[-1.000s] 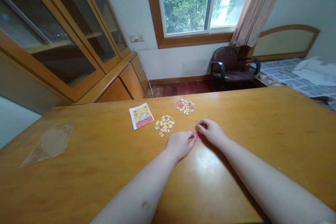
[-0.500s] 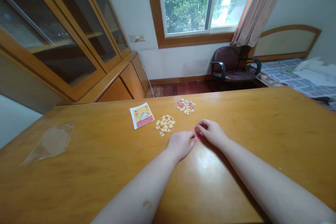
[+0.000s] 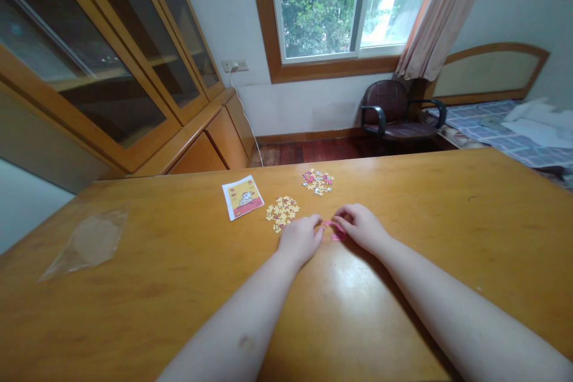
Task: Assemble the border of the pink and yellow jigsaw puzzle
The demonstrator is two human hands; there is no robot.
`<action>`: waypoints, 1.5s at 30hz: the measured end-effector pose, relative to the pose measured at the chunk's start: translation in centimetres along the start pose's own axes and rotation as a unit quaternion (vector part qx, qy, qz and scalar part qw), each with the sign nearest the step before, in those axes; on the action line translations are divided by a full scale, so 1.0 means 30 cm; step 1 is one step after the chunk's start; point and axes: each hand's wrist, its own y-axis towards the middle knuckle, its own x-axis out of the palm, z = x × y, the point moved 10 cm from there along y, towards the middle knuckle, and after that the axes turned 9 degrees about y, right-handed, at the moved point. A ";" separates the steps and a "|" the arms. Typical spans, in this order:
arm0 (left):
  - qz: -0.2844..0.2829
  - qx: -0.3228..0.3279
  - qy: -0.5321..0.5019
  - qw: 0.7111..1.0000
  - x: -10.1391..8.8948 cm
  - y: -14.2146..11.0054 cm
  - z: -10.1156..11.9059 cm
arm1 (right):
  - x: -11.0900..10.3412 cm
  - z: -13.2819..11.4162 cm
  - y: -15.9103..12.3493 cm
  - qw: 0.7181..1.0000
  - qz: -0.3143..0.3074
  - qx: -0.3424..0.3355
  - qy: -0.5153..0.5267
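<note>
Small pink jigsaw puzzle pieces [image 3: 338, 236] lie on the table between my two hands. My left hand [image 3: 301, 240] rests just left of them, its thumb and forefinger a little apart with nothing visible between them. From the right, my right hand [image 3: 362, 228] bends its thumb and forefinger together at a pink puzzle piece [image 3: 328, 224], partly covering the pieces. Beyond my left hand is a loose pile of mostly yellow puzzle pieces [image 3: 283, 212]. Farther back sits a second pile of pink, white and yellow pieces [image 3: 317, 181].
A square picture card [image 3: 244, 198] with a white animal on yellow and pink lies left of the piles. A clear plastic bag [image 3: 89, 242] is at the left of the wooden table [image 3: 179, 286]. Behind the table stand an armchair [image 3: 389, 110] and a glass-door cabinet [image 3: 179, 125].
My left hand has drawn back to the left, away from the pink pieces, and its thumb and forefinger have parted. The right hand has hardly moved.
</note>
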 end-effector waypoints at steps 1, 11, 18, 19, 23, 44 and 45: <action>0.004 -0.006 -0.002 1.000 -0.003 0.003 -0.010 | 0.004 -0.014 -0.001 1.000 -0.004 -0.019 -0.010; -0.016 0.054 0.006 0.998 -0.002 -0.014 0.032 | 0.051 -0.065 -0.022 0.994 -0.061 -0.063 -0.062; -0.035 0.037 0.016 0.999 -0.002 -0.011 0.029 | 0.057 -0.085 -0.031 0.994 -0.068 -0.074 -0.040; -0.035 0.033 0.018 0.999 -0.003 -0.011 0.028 | 0.062 -0.092 -0.033 0.993 -0.076 -0.081 -0.033; -0.022 0.029 0.024 0.999 -0.011 -0.013 0.027 | 0.058 -0.091 -0.031 0.994 -0.071 -0.079 -0.028; -0.049 0.077 0.024 0.996 -0.012 -0.025 0.063 | 0.077 -0.066 -0.025 0.990 -0.085 -0.080 -0.081; -0.051 0.074 0.022 0.996 -0.013 -0.025 0.062 | 0.076 -0.063 -0.023 0.990 -0.083 -0.077 -0.082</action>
